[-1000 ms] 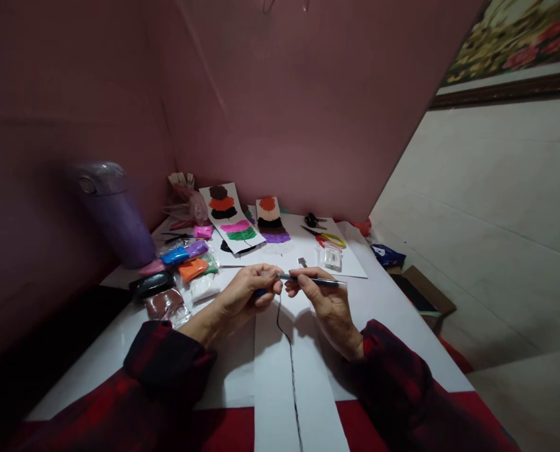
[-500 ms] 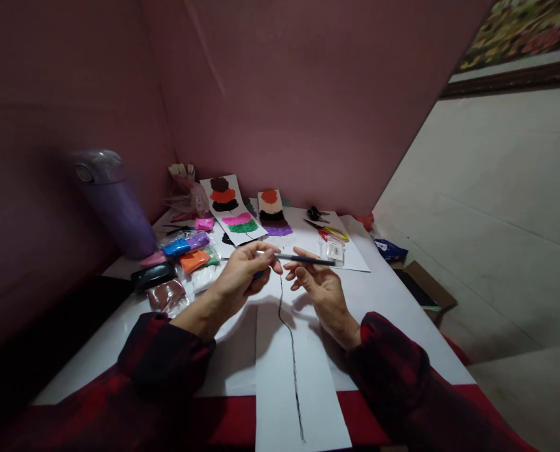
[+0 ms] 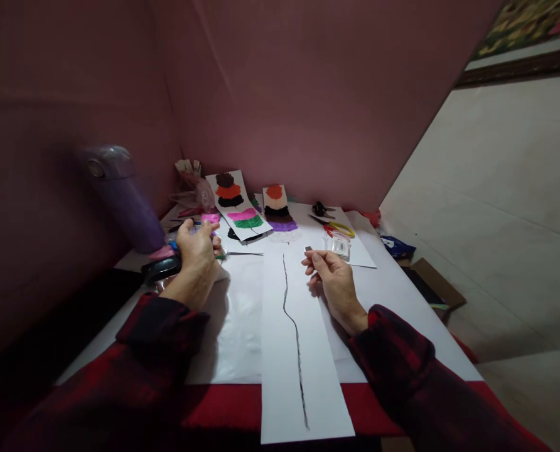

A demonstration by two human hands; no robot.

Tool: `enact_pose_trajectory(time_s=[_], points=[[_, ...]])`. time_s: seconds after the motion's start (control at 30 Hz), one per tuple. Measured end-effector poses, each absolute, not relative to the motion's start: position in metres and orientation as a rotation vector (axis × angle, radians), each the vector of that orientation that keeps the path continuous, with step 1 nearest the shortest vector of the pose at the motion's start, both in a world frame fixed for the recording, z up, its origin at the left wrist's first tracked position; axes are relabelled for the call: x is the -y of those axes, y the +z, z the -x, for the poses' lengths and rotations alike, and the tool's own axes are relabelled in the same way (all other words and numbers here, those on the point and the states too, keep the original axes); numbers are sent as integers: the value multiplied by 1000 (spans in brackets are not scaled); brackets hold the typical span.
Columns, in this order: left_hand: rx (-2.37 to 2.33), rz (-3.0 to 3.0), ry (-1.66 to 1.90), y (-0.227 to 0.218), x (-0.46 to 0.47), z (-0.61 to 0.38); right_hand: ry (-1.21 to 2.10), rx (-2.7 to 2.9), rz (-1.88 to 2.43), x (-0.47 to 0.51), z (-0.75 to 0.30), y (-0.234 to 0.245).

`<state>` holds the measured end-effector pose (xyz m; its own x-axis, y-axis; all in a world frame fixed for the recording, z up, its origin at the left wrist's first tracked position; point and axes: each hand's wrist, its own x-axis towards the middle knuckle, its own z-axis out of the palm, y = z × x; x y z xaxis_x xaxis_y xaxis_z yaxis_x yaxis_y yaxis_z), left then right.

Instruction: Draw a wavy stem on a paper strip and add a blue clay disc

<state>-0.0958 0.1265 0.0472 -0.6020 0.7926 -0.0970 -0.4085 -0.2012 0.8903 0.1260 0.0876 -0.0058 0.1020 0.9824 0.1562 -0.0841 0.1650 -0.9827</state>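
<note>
My left hand (image 3: 198, 257) hovers over the clay packets at the left, its fingers loosely curled and apart, with nothing visible in them. My right hand (image 3: 334, 282) is closed in a pinch on a small dark grey piece (image 3: 309, 249); only its end shows, and whether it is part of the pen seen before I cannot tell. Between my hands lies a long white paper strip (image 3: 280, 376) with a wavy black line drawn down it. The strip's near end hangs past the table's front edge. A black packet (image 3: 161, 269) shows beside my left wrist.
Painted cards (image 3: 240, 204) lean at the back, beside a smaller painted card (image 3: 275, 198). Yellow-and-red scissors (image 3: 339, 228) and a small clear packet (image 3: 340, 246) lie at the back right. A purple bottle (image 3: 127, 201) stands at the left. A cardboard box (image 3: 442, 285) sits right of the table.
My hands have moved apart: the left went left to the clay packets, the right stayed over the strip. The dark pen that lay across both hands no longer shows at full length.
</note>
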Motion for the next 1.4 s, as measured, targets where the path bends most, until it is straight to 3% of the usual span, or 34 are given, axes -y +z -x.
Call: enact_pose_trajectory(time_s=[0.43,0.7,0.9,1.0,1.23,1.4], points=[[-1065,-907,1253,33,-90,39,1037,1294,1046,-80,-122,-4],[-1061,-1033,1434,25,-87,33,1030,1347,1030,-79,-123,-4],[-1096,-1120,1370,14,-83,30,968,1434,1030,-76,-124,-3],[-1167,-1121,1376,14,-79,30,837,1562,1031,-72,-127,-3],[-1205,-1105,1349,14,-66,25,193,1904,888,-68,-137,4],[-1181,-1160,1373,14,-67,25,150,1803,937,-72,-138,2]])
